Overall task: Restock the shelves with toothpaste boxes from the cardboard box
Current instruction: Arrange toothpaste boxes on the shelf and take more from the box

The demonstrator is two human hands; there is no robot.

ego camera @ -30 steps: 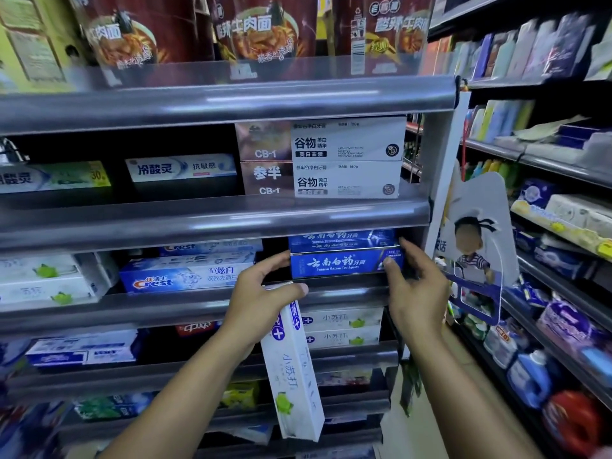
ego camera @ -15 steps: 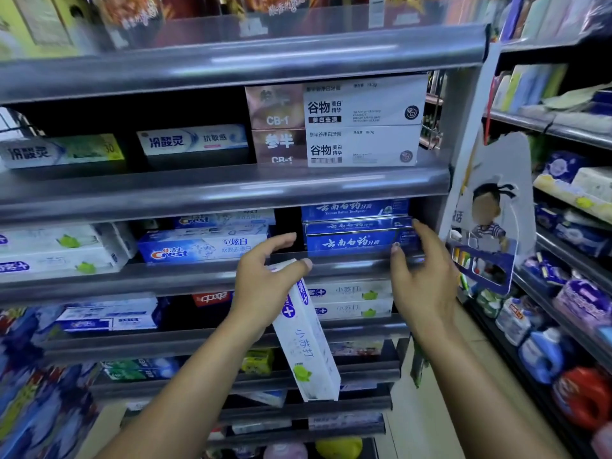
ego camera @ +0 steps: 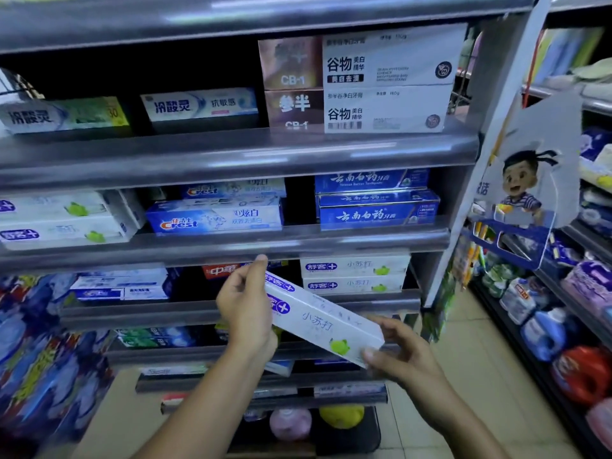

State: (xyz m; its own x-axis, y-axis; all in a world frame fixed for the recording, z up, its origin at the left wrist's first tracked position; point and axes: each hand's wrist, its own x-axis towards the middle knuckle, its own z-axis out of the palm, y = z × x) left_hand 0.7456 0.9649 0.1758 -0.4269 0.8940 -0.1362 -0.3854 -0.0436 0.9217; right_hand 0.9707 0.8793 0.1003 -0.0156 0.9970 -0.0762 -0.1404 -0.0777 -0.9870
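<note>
A white toothpaste box (ego camera: 323, 321) with a purple logo and a green lime lies tilted between my hands, low in front of the shelves. My left hand (ego camera: 245, 304) grips its upper left end. My right hand (ego camera: 395, 352) holds its lower right end with curled fingers. Just behind it, two matching white boxes (ego camera: 354, 275) are stacked on a lower shelf (ego camera: 231, 314). Above them stand blue toothpaste boxes (ego camera: 377, 207) and Crest boxes (ego camera: 215, 217). The cardboard box is out of view.
Grey and brown boxes (ego camera: 361, 81) fill the upper shelf's right side. A cartoon hanging sign (ego camera: 523, 190) juts out at the shelf's right end. Detergent bottles (ego camera: 546, 329) line low shelves on the right. Tiled floor (ego camera: 470, 376) runs between the two units.
My right hand left the blue boxes and came down onto the white box's lower end. The box swung from hanging upright to nearly level. My view dropped towards the lower shelves.
</note>
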